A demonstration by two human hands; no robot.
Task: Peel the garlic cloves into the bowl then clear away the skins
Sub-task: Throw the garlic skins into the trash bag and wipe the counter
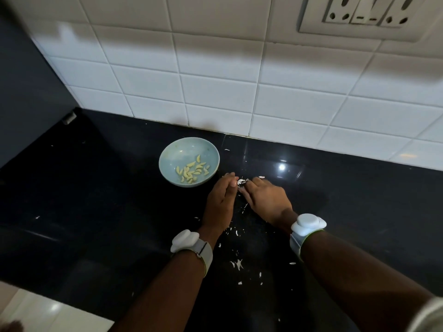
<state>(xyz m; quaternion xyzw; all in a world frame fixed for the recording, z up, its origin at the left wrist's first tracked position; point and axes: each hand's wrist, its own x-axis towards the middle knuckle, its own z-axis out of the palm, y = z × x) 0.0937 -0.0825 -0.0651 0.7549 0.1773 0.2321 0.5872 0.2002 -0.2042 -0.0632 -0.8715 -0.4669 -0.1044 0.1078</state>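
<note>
— What are the hands doing?

— The left hand stands on its edge on the worktop, fingers straight and close together, like a little wall, gripping nothing. The right hand lies palm down just beside it, fingers bent towards the left fingertips. Whether it pinches anything, I cannot tell; its fingertips are hidden.

— And between them?

— A small heap of papery white garlic skins, thin and crumpled, right at the fingertips of both hands. More loose skin flakes lie scattered on the worktop between the two forearms.

— Anything on the wrists?

— Each carries a white rounded wrist device on a pale strap. Both forearms reach forward and angle in towards each other.

— Where is the garlic?

— The peeled garlic cloves, pale yellow, smooth and curved, sit in a loose pile on the near right side of the bowl. It is round, shallow, pale blue, and stands on the worktop just left of the left hand.

— The worktop itself?

— Black, polished, glossy stone. Behind it, white rectangular wall tiles, and a switch plate high on the right.
</note>
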